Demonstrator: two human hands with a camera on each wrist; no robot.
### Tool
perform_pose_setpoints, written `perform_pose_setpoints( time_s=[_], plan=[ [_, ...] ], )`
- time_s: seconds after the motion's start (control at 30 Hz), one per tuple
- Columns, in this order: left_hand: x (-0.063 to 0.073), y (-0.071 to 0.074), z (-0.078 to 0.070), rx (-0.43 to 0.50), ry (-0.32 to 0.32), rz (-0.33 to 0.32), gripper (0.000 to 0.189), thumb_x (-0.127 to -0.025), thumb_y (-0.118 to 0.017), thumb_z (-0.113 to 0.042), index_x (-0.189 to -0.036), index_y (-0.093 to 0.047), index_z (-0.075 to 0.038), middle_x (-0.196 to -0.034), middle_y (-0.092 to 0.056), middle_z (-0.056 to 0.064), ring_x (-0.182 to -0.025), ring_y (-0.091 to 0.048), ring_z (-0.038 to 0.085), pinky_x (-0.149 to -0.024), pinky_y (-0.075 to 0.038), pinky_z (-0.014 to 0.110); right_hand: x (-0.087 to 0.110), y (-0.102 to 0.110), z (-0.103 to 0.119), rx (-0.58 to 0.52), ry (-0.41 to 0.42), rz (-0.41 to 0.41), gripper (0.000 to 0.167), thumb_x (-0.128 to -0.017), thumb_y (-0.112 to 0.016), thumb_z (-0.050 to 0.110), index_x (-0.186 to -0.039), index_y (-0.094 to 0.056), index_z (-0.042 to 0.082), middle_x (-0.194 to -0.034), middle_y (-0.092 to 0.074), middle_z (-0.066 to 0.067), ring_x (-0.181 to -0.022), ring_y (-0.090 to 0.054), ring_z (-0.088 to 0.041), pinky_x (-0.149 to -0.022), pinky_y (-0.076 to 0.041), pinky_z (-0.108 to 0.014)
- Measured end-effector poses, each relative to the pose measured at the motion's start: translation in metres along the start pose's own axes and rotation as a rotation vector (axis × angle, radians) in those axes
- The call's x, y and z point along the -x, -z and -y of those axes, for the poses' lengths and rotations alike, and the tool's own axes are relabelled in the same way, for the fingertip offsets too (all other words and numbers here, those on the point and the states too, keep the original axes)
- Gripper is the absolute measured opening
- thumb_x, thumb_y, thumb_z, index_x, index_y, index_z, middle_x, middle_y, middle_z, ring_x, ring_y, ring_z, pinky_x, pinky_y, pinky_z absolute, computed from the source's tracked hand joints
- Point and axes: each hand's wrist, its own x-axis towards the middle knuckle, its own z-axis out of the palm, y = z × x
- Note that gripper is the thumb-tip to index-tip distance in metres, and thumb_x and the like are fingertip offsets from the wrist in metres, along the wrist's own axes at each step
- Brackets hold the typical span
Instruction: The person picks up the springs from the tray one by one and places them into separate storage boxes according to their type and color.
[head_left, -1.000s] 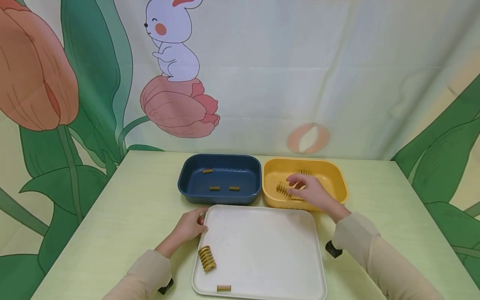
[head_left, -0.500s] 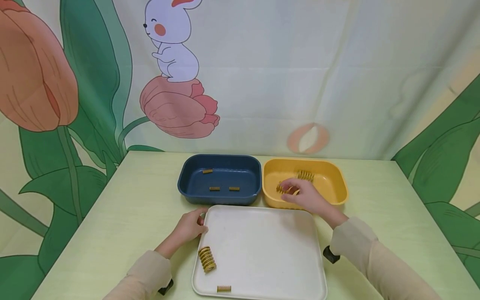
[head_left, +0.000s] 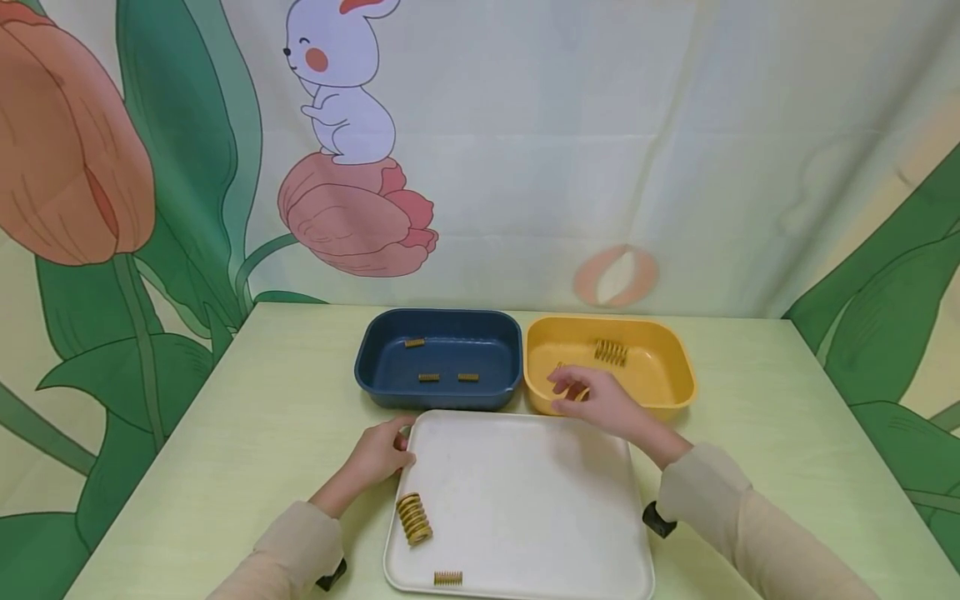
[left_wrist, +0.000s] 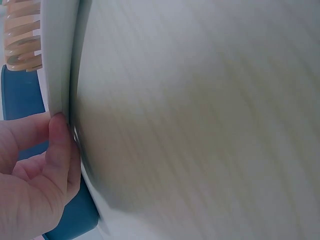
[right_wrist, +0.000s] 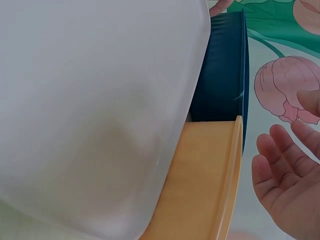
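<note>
My left hand (head_left: 377, 454) pinches the left rim of a white tray (head_left: 525, 500), with thumb and fingers on its edge in the left wrist view. Near that hand, a thick gold coil spring (head_left: 414, 518) lies on the tray; a thin small spring (head_left: 448, 577) is by the front rim. My right hand (head_left: 600, 402) hovers over the front wall of a yellow bin (head_left: 663, 333), fingers loosely bent and holding nothing. A gold wire spring (head_left: 611, 352) lies farther back in that bin. Another spring there is mostly hidden behind my right hand.
Left of the yellow bin and close beside it stands a dark blue bin (head_left: 465, 325) holding small springs (head_left: 429, 377). Both bins sit behind the tray on a pale green table (head_left: 225, 442). A printed curtain (head_left: 525, 167) hangs behind the table.
My right hand has moved left and toward me, from inside the yellow bin's area to its front wall. The back spring shows fully now; the left one is covered. My left hand stays put.
</note>
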Motion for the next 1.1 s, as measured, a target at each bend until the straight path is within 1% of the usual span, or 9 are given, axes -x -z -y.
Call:
perform_pose_setpoints(
  time_s=[0.2, 0.33, 0.53, 0.6, 0.77, 1.1],
  plan=[
    [0.001, 0.000, 0.000, -0.004, -0.002, -0.002, 0.049, -0.073, -0.062, 0.002, -0.120, -0.049, -0.001, -0.069, -0.048, 0.003, -0.052, -0.044, 0.011, -0.047, -0.035, 0.022, 0.003, -0.004, 0.004, 0.002, -0.001, 0.021, 0.033, -0.078, -0.065, 0.013, -0.107, -0.058, 0.001, -0.090, -0.060, -0.010, -0.077, -0.053, -0.016, -0.067, -0.046, -0.025],
    [0.002, 0.000, 0.001, -0.004, -0.014, -0.016, 0.049, -0.072, -0.061, 0.002, -0.119, -0.049, -0.001, -0.068, -0.048, 0.003, -0.051, -0.043, 0.011, -0.046, -0.035, 0.021, 0.005, -0.007, 0.007, -0.006, -0.005, 0.035, 0.032, -0.078, -0.065, 0.012, -0.107, -0.058, 0.001, -0.090, -0.060, -0.011, -0.077, -0.053, -0.016, -0.067, -0.046, -0.024],
    [0.002, 0.000, 0.002, -0.008, -0.036, -0.029, 0.048, -0.071, -0.061, 0.003, -0.118, -0.050, 0.000, -0.067, -0.049, 0.003, -0.050, -0.044, 0.010, -0.047, -0.035, 0.022, 0.007, -0.010, 0.014, -0.037, -0.023, 0.060, 0.032, -0.077, -0.065, 0.011, -0.107, -0.057, 0.003, -0.093, -0.059, -0.015, -0.077, -0.052, -0.017, -0.069, -0.047, -0.032],
    [0.002, 0.000, 0.002, -0.007, -0.038, -0.030, 0.048, -0.071, -0.061, 0.003, -0.118, -0.050, 0.001, -0.067, -0.049, 0.003, -0.050, -0.044, 0.010, -0.047, -0.036, 0.022, 0.008, -0.011, 0.015, -0.042, -0.029, 0.068, 0.031, -0.077, -0.065, 0.012, -0.107, -0.058, 0.005, -0.093, -0.059, -0.013, -0.078, -0.052, -0.017, -0.070, -0.047, -0.033],
    [0.001, 0.000, 0.003, -0.015, -0.041, -0.031, 0.047, -0.071, -0.061, 0.003, -0.117, -0.051, 0.000, -0.067, -0.049, 0.003, -0.050, -0.044, 0.010, -0.047, -0.036, 0.022, 0.010, -0.015, 0.017, -0.038, -0.024, 0.088, 0.032, -0.077, -0.066, 0.017, -0.107, -0.058, 0.007, -0.092, -0.058, -0.007, -0.079, -0.052, -0.016, -0.070, -0.047, -0.030],
    [-0.002, -0.001, 0.004, -0.017, -0.042, -0.028, 0.048, -0.071, -0.062, 0.002, -0.118, -0.050, 0.000, -0.067, -0.049, 0.003, -0.049, -0.044, 0.009, -0.046, -0.036, 0.021, 0.013, -0.024, 0.019, -0.019, 0.026, 0.105, 0.034, -0.077, -0.066, 0.016, -0.108, -0.058, 0.004, -0.090, -0.060, -0.006, -0.074, -0.053, -0.013, -0.063, -0.045, -0.023]
  ],
)
